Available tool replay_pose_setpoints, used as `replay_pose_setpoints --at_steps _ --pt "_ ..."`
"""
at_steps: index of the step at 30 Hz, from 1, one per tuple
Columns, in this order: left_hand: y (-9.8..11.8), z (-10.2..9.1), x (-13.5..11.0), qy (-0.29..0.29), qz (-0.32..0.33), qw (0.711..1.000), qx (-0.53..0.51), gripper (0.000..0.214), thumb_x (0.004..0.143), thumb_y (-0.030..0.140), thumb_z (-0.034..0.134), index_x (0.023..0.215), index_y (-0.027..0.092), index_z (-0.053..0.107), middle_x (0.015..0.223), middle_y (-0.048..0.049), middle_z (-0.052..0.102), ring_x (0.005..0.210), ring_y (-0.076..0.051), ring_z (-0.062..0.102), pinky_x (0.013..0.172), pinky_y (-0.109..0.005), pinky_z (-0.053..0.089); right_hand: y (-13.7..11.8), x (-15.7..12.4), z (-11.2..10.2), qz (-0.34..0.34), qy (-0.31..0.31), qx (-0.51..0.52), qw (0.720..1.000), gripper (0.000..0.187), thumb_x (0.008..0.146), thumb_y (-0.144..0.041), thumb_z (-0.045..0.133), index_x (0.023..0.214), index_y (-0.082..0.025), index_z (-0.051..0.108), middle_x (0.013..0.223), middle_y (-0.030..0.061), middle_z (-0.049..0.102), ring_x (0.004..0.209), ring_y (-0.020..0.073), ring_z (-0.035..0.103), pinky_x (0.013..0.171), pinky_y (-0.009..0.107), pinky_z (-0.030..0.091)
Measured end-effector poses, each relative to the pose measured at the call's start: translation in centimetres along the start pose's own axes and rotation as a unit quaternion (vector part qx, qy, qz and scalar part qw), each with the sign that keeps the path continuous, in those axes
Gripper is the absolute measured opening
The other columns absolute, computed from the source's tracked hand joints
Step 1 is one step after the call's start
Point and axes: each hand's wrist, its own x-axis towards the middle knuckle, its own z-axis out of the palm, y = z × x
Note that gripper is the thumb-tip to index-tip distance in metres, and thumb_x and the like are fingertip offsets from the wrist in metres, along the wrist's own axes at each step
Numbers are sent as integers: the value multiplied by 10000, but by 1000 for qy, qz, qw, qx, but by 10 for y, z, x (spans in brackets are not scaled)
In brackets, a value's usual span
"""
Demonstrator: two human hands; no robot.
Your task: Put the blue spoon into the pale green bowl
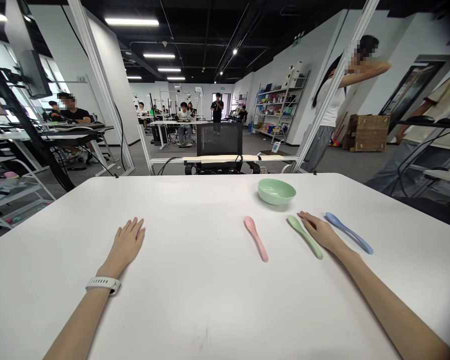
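Observation:
My left hand (125, 243) lies palm down on the white table (187, 295) with its fingers spread, holding nothing. A light band circles that wrist. My right hand (318, 231) rests on its side of the table, fingers stretched out, between a green spoon (305, 237) and a blue spoon (348, 232). Its grip is empty; whether it touches the green spoon's handle I cannot tell. Left of the green spoon lies a pink spoon (256, 238). All three spoons have their bowls pointing away from me. Behind them a light green bowl (276, 192) stands upright.
Past the far table edge are a black mesh chair (219, 140) and a metal frame with uprights (97, 85). A person (332, 95) stands beyond the right upright, another at the far right. Shelves (279, 107) and a wooden crate (370, 132) stand farther back.

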Motion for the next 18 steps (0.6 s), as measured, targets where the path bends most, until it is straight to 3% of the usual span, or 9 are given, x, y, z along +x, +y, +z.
replay_pose_setpoints --at_steps 13,16,18 --pt "3 -1 0 3 -2 1000 5 758 1107 450 231 1682 127 606 1802 -206 546 1700 -360 486 1391 -630 367 -2 2 -7 -9 -19 -13 1000 416 992 -391 549 1232 -225 844 1509 145 809 1549 363 667 1346 528 489" --pt "2 -1 0 -5 -6 1000 4 775 1107 458 212 1693 119 591 1824 -202 516 1717 -357 464 1405 -621 347 -9 7 -22 13 -11 -37 999 400 992 -442 559 1216 -250 828 1409 152 849 1431 387 745 1259 524 559" --pt "2 -1 0 -13 -4 1000 2 788 1109 465 196 1703 113 576 1835 -203 497 1732 -355 441 1413 -620 334 -15 10 -32 51 -19 -57 997 388 988 -509 590 1183 -258 813 1246 158 884 1233 387 823 1123 508 631"
